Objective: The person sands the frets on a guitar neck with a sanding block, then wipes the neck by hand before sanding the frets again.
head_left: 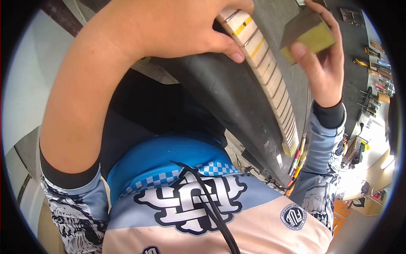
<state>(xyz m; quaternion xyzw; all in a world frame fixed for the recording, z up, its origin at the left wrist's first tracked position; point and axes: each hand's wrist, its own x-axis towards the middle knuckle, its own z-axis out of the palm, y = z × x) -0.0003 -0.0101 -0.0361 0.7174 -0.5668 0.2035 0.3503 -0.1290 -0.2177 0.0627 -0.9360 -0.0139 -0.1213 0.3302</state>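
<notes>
A pale wooden guitar neck (270, 78) with dark lines across its fretboard and yellow marks near its upper end lies lengthwise over the dark bench. My left hand (198, 29) grips that upper end, thumb along the near edge, other fingers mostly hidden over the far side. In my right hand (323, 74) is a sanding block (313, 38) with a yellow-green side and a brownish-grey face, pinched between thumb and fingers. The block is raised to the right of the neck, apart from it.
The dark bench (237, 97) runs diagonally in front of my body. Several pens or slim tools (296, 165) lie by the neck's lower end. Hand tools (372, 95) hang on or stand along the right side.
</notes>
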